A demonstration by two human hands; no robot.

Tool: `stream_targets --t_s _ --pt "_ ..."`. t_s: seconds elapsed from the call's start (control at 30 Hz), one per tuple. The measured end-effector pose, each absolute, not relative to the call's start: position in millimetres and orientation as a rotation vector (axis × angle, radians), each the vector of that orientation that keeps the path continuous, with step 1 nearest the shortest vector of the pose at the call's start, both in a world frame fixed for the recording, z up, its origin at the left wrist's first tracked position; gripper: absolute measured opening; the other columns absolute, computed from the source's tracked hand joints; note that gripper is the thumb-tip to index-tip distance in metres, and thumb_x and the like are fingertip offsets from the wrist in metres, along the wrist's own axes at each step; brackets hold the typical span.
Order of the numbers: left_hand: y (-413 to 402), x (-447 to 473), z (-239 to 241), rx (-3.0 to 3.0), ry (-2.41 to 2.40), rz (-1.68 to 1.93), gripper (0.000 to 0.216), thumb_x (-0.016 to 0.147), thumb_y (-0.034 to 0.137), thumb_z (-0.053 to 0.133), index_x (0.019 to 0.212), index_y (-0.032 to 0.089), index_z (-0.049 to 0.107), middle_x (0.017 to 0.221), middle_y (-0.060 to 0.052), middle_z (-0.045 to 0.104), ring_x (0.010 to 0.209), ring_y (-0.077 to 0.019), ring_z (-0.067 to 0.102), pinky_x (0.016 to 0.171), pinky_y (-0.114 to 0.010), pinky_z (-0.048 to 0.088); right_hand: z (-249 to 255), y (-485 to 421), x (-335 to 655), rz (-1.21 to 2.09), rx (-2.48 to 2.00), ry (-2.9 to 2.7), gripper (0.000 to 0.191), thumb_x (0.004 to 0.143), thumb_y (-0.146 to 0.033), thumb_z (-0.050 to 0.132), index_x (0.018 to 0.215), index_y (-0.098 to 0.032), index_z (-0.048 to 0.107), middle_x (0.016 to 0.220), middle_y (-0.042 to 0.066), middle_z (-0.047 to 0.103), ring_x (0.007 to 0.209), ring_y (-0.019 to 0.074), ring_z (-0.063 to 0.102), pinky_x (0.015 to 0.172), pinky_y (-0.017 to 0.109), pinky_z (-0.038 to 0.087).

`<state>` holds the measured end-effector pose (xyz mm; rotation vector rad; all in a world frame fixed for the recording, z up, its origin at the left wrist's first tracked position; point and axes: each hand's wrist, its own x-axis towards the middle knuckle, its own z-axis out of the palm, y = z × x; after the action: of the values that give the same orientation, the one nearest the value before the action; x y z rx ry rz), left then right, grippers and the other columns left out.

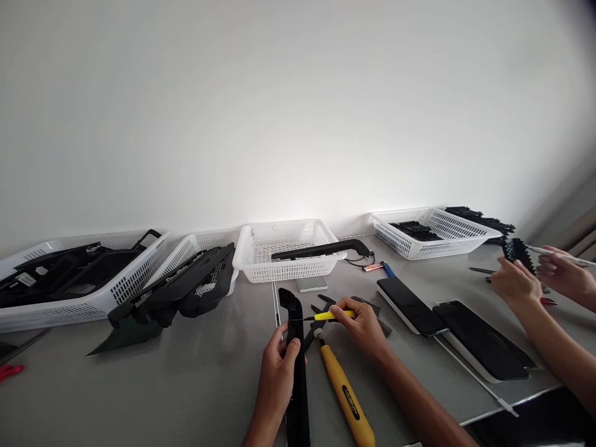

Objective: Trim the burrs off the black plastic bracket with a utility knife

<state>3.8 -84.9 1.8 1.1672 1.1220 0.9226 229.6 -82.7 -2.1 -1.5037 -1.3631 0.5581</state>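
My left hand (277, 371) is closed around a long black plastic part (296, 347) that stands on edge on the grey table (186, 385). My right hand (361, 324) pinches a small yellow-handled tool (328, 316), and the tool's thin tip touches the upper end of the black part. A yellow utility knife (347, 397) lies on the table just below my right hand. Black pliers-like handles (316, 323) lie behind the small tool.
White baskets line the wall: one at far left (139, 273) with black parts, a second (186, 245), a middle one (284, 270) bearing a black bar (321, 249), one at right (447, 242). Two dark flat panels (410, 305) (484, 341) lie right. Another person's hands (516, 280) hold a black piece.
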Motion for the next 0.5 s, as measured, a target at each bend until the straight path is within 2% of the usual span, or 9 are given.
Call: stream_targets --t_s 0.2,0.5 --pt "-84.8 1.9 0.7 1.164 1.154 0.898 0.068 0.09 0.061 0.062 0.142 0.019 0.055 0.071 0.0 0.066 0.064 -0.0198 0.061 0.056 -0.027 0.046 -6.8 -80.6 233.5 0.536 -1.5 -1.322 0.06 0.091 -0.072 0.057 0.074 -0.016 0.07 0.064 0.002 0.057 0.06 0.0143 0.046 0.056 0.026 0.033" --pt "-87.4 2.8 6.5 1.211 1.145 0.882 0.071 0.089 0.062 0.062 0.144 0.017 0.054 0.075 -0.002 0.067 0.073 -0.0241 0.065 0.067 -0.032 0.05 -8.2 -79.2 231.8 0.462 -1.517 -1.304 0.062 0.09 -0.075 0.058 0.075 -0.016 0.071 0.066 0.003 0.06 0.061 0.0153 0.049 0.057 0.026 0.036"
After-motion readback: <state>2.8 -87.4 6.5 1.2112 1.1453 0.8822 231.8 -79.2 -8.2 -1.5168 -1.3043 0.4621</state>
